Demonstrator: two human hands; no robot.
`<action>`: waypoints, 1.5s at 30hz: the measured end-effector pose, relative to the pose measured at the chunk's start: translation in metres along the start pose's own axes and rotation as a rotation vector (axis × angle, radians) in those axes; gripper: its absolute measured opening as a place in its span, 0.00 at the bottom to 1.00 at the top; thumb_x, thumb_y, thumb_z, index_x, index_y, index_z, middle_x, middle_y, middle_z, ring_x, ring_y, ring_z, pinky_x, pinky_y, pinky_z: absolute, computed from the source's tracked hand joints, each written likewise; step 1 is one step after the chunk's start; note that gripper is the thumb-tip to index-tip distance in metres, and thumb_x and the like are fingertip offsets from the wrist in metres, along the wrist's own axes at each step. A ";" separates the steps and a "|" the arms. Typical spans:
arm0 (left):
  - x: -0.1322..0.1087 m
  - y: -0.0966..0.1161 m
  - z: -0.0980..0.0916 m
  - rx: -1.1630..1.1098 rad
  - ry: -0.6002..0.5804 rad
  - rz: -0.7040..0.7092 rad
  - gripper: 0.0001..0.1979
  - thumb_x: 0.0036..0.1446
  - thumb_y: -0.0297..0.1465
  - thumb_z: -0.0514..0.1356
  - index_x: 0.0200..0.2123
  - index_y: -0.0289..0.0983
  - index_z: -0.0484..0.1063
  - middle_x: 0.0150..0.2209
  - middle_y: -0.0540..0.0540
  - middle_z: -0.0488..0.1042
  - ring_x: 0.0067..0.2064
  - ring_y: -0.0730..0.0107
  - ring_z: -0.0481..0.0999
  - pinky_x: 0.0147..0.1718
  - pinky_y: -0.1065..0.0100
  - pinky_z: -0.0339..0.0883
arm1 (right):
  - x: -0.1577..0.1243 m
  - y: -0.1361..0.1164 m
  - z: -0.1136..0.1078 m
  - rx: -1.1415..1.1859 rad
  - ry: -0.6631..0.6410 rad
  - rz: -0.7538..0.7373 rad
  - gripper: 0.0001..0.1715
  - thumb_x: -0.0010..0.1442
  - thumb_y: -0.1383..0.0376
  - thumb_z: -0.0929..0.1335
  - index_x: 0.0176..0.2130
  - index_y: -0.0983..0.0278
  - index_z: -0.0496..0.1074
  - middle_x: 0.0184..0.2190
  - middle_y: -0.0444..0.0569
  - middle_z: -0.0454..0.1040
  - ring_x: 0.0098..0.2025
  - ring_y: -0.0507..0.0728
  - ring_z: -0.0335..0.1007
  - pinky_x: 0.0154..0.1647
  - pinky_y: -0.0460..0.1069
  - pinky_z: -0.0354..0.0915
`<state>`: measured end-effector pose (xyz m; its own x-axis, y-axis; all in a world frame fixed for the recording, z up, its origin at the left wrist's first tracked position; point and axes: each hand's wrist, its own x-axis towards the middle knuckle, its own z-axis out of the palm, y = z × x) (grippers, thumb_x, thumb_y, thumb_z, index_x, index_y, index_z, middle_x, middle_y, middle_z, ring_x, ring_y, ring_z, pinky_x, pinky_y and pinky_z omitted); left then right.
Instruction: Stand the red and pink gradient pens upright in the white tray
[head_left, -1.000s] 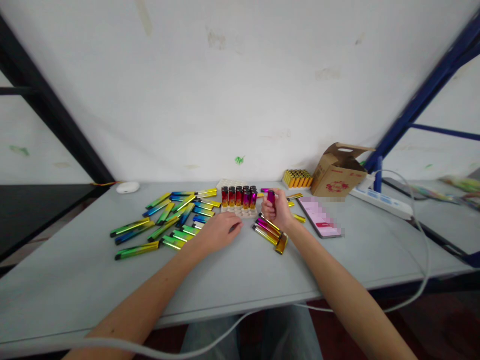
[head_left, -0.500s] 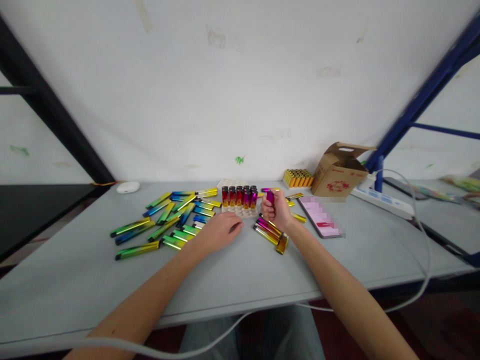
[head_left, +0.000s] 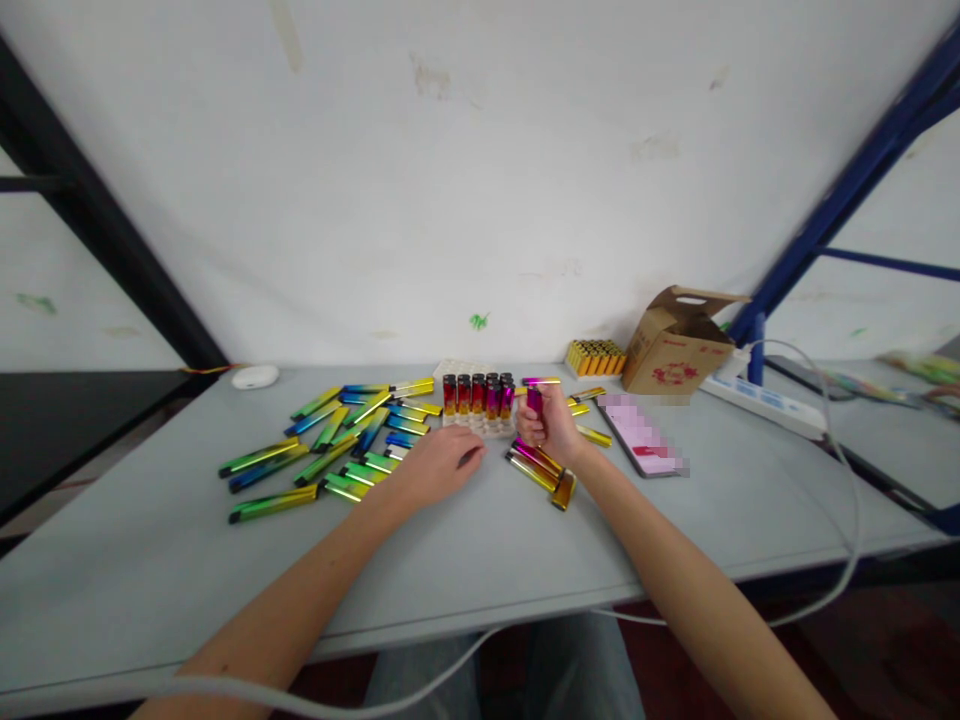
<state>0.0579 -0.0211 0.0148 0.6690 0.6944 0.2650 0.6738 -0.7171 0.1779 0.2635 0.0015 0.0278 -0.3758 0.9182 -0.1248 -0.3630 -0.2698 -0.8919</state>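
My right hand point(head_left: 553, 425) is closed round an upright purple lighter point(head_left: 533, 400), just right of a pale tray with holes point(head_left: 499, 428). Several red and purple lighters with black tops point(head_left: 478, 393) stand in rows in that tray. My left hand point(head_left: 442, 462) rests on the table by the tray's front left corner, its fingers curled toward the thumb; a dark patch shows between them, and I cannot make out what it is. Below my right hand lie a few purple and gold lighters point(head_left: 536, 468). Green, blue and yellow lighters point(head_left: 330, 455) are scattered left of my left hand.
A block of upright yellow lighters point(head_left: 596, 357) stands at the back beside an opened cardboard box point(head_left: 679, 350). A phone point(head_left: 641, 435) lies to the right, with a power strip point(head_left: 765, 403) beyond it. A white case point(head_left: 255, 377) sits back left. A white cable point(head_left: 855, 500) crosses the front.
My right hand, still holding the purple lighter, has shifted slightly left and down toward the tray. My left hand has barely moved.
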 end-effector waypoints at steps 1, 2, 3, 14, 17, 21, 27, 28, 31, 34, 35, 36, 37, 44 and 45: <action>0.000 0.000 0.000 -0.001 0.000 0.001 0.15 0.65 0.32 0.50 0.36 0.36 0.76 0.36 0.43 0.78 0.40 0.62 0.76 0.42 0.63 0.67 | 0.000 0.000 0.000 -0.004 -0.007 0.001 0.23 0.57 0.49 0.56 0.19 0.60 0.50 0.12 0.34 0.43 0.15 0.46 0.30 0.12 0.41 0.34; 0.000 0.000 0.000 -0.001 0.000 0.001 0.15 0.65 0.32 0.50 0.36 0.36 0.76 0.36 0.43 0.78 0.40 0.61 0.76 0.42 0.63 0.67 | 0.000 0.001 -0.001 -0.008 -0.012 0.002 0.24 0.57 0.48 0.57 0.19 0.60 0.51 0.12 0.34 0.43 0.15 0.46 0.30 0.12 0.41 0.34; 0.000 0.001 0.000 0.000 0.000 -0.001 0.15 0.65 0.32 0.50 0.36 0.36 0.76 0.36 0.43 0.78 0.41 0.61 0.76 0.42 0.63 0.67 | 0.000 0.001 -0.001 -0.012 -0.016 0.001 0.24 0.56 0.47 0.57 0.20 0.60 0.51 0.12 0.34 0.43 0.14 0.46 0.31 0.12 0.41 0.34; -0.001 0.001 -0.001 -0.035 0.030 -0.021 0.14 0.65 0.32 0.50 0.38 0.37 0.76 0.39 0.44 0.79 0.42 0.62 0.76 0.43 0.64 0.67 | -0.009 -0.006 0.006 0.041 -0.085 -0.067 0.17 0.56 0.51 0.62 0.34 0.62 0.63 0.18 0.38 0.61 0.14 0.45 0.44 0.14 0.41 0.38; -0.001 0.001 0.000 -0.037 0.035 -0.013 0.13 0.65 0.32 0.51 0.38 0.37 0.75 0.38 0.44 0.79 0.41 0.62 0.76 0.43 0.64 0.67 | -0.011 -0.008 0.007 0.040 -0.079 -0.074 0.10 0.56 0.58 0.65 0.36 0.61 0.62 0.21 0.38 0.65 0.15 0.47 0.52 0.14 0.41 0.43; -0.001 0.001 -0.001 -0.044 0.052 0.002 0.13 0.65 0.32 0.51 0.37 0.37 0.75 0.37 0.44 0.79 0.41 0.63 0.76 0.42 0.64 0.67 | -0.014 -0.008 0.010 0.046 -0.075 -0.083 0.09 0.60 0.58 0.65 0.36 0.61 0.64 0.27 0.42 0.71 0.23 0.50 0.65 0.18 0.42 0.54; -0.001 0.002 -0.002 -0.041 0.084 0.012 0.13 0.65 0.31 0.50 0.38 0.38 0.76 0.37 0.44 0.79 0.39 0.63 0.77 0.41 0.64 0.67 | -0.017 -0.007 0.014 0.045 -0.117 -0.152 0.11 0.61 0.59 0.65 0.40 0.61 0.73 0.36 0.46 0.75 0.36 0.53 0.71 0.36 0.48 0.65; -0.001 0.002 -0.002 -0.036 0.081 0.011 0.14 0.65 0.31 0.50 0.37 0.38 0.76 0.36 0.44 0.79 0.39 0.63 0.77 0.41 0.64 0.67 | -0.017 -0.007 0.014 0.018 -0.116 -0.164 0.11 0.60 0.58 0.66 0.40 0.61 0.74 0.35 0.46 0.74 0.36 0.53 0.70 0.37 0.48 0.65; -0.002 0.003 -0.002 -0.034 0.081 0.004 0.14 0.66 0.31 0.50 0.38 0.38 0.75 0.37 0.44 0.79 0.40 0.62 0.77 0.41 0.63 0.68 | -0.016 -0.005 0.012 -0.111 -0.127 -0.206 0.14 0.57 0.57 0.70 0.41 0.61 0.76 0.33 0.45 0.72 0.36 0.52 0.68 0.39 0.47 0.64; -0.003 0.003 -0.002 -0.041 0.094 -0.013 0.13 0.66 0.31 0.49 0.42 0.37 0.74 0.39 0.43 0.79 0.40 0.63 0.77 0.41 0.63 0.68 | -0.015 -0.001 0.012 -0.283 -0.158 -0.255 0.17 0.55 0.56 0.72 0.42 0.62 0.77 0.32 0.44 0.72 0.35 0.51 0.66 0.39 0.47 0.63; -0.003 0.003 -0.002 -0.045 0.096 -0.015 0.13 0.66 0.30 0.49 0.42 0.37 0.73 0.39 0.43 0.79 0.40 0.63 0.77 0.41 0.64 0.68 | -0.014 0.000 0.012 -0.332 -0.156 -0.279 0.19 0.54 0.55 0.72 0.44 0.62 0.76 0.31 0.43 0.71 0.33 0.51 0.66 0.37 0.46 0.63; -0.003 0.002 -0.002 -0.048 0.097 -0.013 0.13 0.66 0.30 0.49 0.42 0.38 0.73 0.39 0.44 0.79 0.41 0.64 0.77 0.41 0.64 0.68 | -0.013 0.002 0.012 -0.369 -0.145 -0.307 0.22 0.53 0.56 0.73 0.47 0.62 0.75 0.28 0.41 0.70 0.31 0.50 0.64 0.35 0.46 0.62; -0.003 0.002 -0.002 -0.049 0.095 -0.007 0.12 0.66 0.30 0.49 0.42 0.38 0.73 0.39 0.44 0.79 0.41 0.64 0.77 0.41 0.64 0.68 | -0.012 0.004 0.013 -0.392 -0.122 -0.341 0.26 0.53 0.56 0.74 0.50 0.61 0.72 0.25 0.39 0.68 0.28 0.49 0.63 0.32 0.45 0.61; -0.002 0.001 -0.005 0.023 0.120 -0.026 0.11 0.65 0.30 0.50 0.39 0.39 0.73 0.35 0.45 0.78 0.38 0.64 0.77 0.38 0.66 0.67 | 0.000 0.014 0.022 -0.412 0.177 -0.595 0.27 0.52 0.55 0.74 0.47 0.60 0.65 0.30 0.42 0.76 0.26 0.50 0.68 0.27 0.45 0.63; -0.002 0.001 -0.006 0.025 0.138 -0.041 0.11 0.64 0.30 0.50 0.39 0.39 0.73 0.36 0.45 0.79 0.38 0.64 0.77 0.39 0.66 0.67 | 0.001 0.015 0.022 -0.446 0.203 -0.630 0.26 0.52 0.54 0.73 0.47 0.60 0.65 0.33 0.44 0.77 0.28 0.51 0.70 0.28 0.46 0.65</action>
<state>0.0553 -0.0238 0.0205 0.5929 0.7068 0.3860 0.7083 -0.6857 0.1676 0.2388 -0.0081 0.0236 -0.0355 0.9058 0.4223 -0.0635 0.4196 -0.9055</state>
